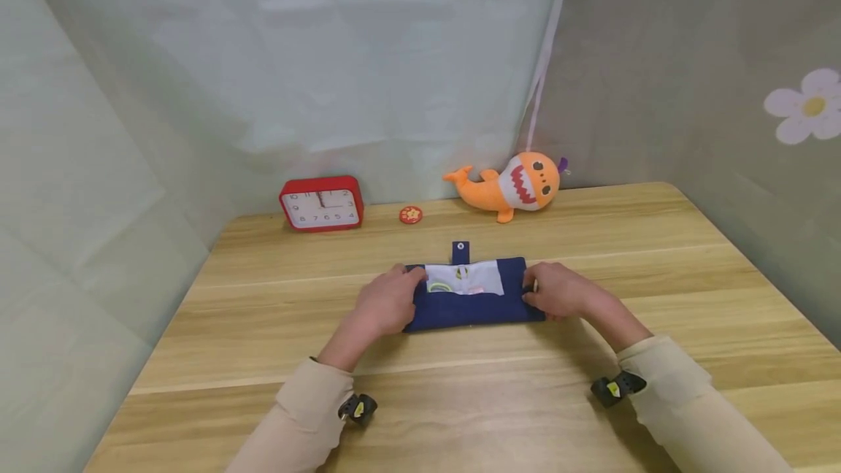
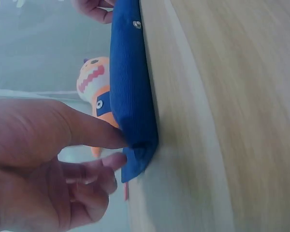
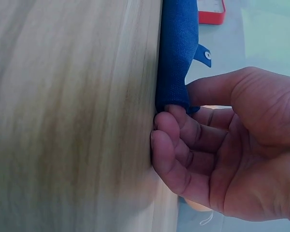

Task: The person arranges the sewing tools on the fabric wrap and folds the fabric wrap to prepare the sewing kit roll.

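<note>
A navy blue fabric pouch [image 1: 474, 310], partly folded, lies across the middle of the table. Its white inner lining [image 1: 482, 277] shows, with small green and pink marks or items too small to make out. A strap with a metal snap [image 1: 461, 248] sticks out from its far edge. My left hand [image 1: 389, 301] pinches the pouch's left end, thumb on the cloth, as the left wrist view shows. At the right end, my right hand [image 1: 561, 289] holds the cloth between thumb and index finger; the other fingers [image 3: 165, 150] curl beside it near the tabletop.
Along the back of the wooden table [image 1: 250, 356] stand a red clock [image 1: 322, 203], a small round red badge [image 1: 410, 214] and an orange plush shark [image 1: 506, 185]. A pale curtain [image 1: 394, 79] hangs close behind. Both forearms wear black wrist straps [image 1: 358, 409].
</note>
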The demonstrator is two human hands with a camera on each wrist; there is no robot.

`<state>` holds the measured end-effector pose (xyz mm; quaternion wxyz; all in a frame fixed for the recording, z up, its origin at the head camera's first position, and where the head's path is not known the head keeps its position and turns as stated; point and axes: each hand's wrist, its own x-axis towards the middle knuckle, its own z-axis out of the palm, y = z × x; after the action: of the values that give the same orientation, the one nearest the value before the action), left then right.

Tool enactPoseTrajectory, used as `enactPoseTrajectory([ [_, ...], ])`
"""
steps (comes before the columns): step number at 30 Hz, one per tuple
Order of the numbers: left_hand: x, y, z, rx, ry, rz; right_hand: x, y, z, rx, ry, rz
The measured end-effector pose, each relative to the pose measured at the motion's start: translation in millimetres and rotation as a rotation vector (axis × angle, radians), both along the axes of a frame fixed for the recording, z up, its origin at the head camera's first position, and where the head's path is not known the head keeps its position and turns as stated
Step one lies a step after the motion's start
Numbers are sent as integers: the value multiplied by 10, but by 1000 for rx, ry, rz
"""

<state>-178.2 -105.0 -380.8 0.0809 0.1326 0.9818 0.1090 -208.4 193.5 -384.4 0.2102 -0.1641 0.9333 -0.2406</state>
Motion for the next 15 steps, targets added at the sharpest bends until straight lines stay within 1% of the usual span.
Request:
enactPoseTrajectory([
  [4,-11,50,-34,61,-63,-25,7,-8,2,7,5,3],
  [6,-10,59,-58,90,-91,-18,9,-7,1,16,25,17],
  [8,-5,64,-77,109,-103,-7,9,1,-4,22,44,21],
  [11,-5,71,-103,137,-99,6,9,17,-16,35,75,27],
  [15,-1,84,-122,154,-75,6,6,28,-33,39,85,33],
])
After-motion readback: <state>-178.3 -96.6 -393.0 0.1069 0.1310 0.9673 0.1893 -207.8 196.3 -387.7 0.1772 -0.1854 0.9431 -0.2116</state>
